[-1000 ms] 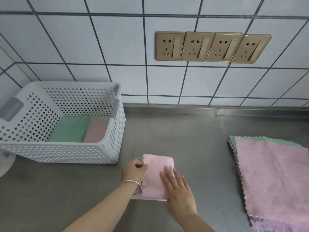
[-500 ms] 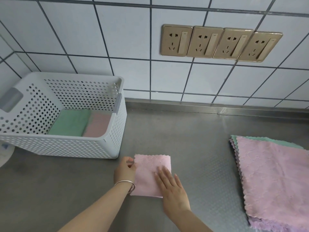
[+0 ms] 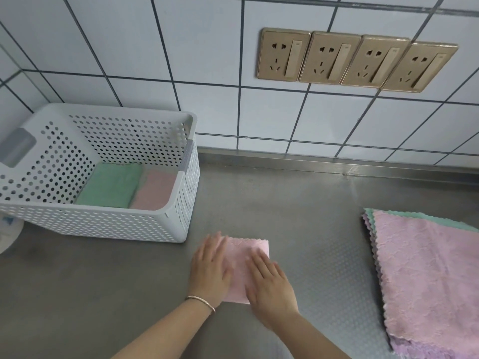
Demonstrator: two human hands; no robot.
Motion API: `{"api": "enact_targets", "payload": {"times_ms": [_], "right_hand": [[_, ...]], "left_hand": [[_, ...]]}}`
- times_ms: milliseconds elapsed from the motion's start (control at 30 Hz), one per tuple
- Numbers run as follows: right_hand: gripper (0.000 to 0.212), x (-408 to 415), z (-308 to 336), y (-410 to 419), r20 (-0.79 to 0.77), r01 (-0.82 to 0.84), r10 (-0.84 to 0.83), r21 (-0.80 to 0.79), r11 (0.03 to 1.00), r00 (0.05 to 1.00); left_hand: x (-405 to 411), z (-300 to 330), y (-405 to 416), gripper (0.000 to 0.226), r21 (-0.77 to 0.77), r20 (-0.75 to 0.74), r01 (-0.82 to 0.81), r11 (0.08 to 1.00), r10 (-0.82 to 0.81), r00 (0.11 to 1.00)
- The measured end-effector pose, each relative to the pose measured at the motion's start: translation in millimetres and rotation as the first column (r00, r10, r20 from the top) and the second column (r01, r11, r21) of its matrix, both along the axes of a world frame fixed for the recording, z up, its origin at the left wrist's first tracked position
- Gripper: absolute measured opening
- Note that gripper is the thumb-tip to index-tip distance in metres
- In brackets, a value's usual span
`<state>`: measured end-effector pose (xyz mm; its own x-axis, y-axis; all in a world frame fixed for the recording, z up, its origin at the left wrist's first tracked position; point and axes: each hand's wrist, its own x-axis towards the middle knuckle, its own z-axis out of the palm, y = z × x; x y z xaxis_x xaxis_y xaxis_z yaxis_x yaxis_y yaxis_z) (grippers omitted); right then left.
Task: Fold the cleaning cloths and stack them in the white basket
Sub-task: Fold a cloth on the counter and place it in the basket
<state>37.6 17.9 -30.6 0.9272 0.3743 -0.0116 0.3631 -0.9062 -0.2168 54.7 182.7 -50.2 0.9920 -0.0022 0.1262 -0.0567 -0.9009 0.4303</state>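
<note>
moved: left hand (image 3: 210, 268) went from pinching the edge to flat
fingers: both hands straight, pressing the folded pink cloth (image 3: 243, 265), right hand (image 3: 269, 283) beside
handling: soft, light; lift by its edges

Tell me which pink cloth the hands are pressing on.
The small folded pink cloth on the counter by the basket, under both flat hands. The other pink ones lie untouched: one in the basket, one topping the unfolded pile.

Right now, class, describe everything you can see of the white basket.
The white perforated plastic basket stands upright on the steel counter, against the tiled wall at the left. It has round-holed walls and grey handle inserts. Inside lie a folded green cloth and a folded pink cloth, side by side. Neither hand touches it.
</note>
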Motion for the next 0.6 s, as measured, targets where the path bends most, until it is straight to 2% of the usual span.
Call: {"api": "enact_targets", "payload": {"times_ms": [67, 167, 333, 467, 533, 567, 600], "right_hand": [[0.057, 9, -6, -2, -0.028, 0.023, -0.025, -0.055, 0.998, 0.999], [0.062, 15, -12, -7, -0.146, 0.035, -0.049, -0.099, 0.994, 0.988], [0.068, 19, -18, -7, -0.259, -0.032, 0.004, -0.104, 0.994, 0.966], [0.085, 31, 2, -8, -0.257, -0.02, -0.011, -0.118, 0.993, 0.966], [0.068, 34, 18, -6, -0.423, 0.158, -0.141, 0.005, 0.987, 0.895], [0.06, 34, 22, -5, -0.437, 0.321, -0.251, 0.093, 0.942, 0.864], [0.055, 32, 26, -6, -0.444, 0.481, -0.366, 0.179, 0.858, 0.818]], "left_hand": [[-7, -7, -3, 0.061, 0.184, -0.081, 0.138, 0.973, -0.125, 0.989], [-9, -21, 0, 0.064, 0.305, -0.17, 0.196, 0.932, -0.15, 0.974], [-1, -27, 2, 0.067, 0.307, -0.175, 0.193, 0.932, -0.143, 0.974], [0, -28, 2, 0.065, 0.307, -0.071, 0.178, 0.935, -0.164, 0.984], [0, -17, 3, 0.058, 0.23, -0.03, 0.04, 0.972, -0.034, 0.999], [-2, -12, 2, 0.052, 0.153, -0.034, -0.099, 0.983, 0.106, 0.994], [-4, -7, 0, 0.044, 0.066, -0.051, -0.259, 0.964, 0.262, 0.964]]}}
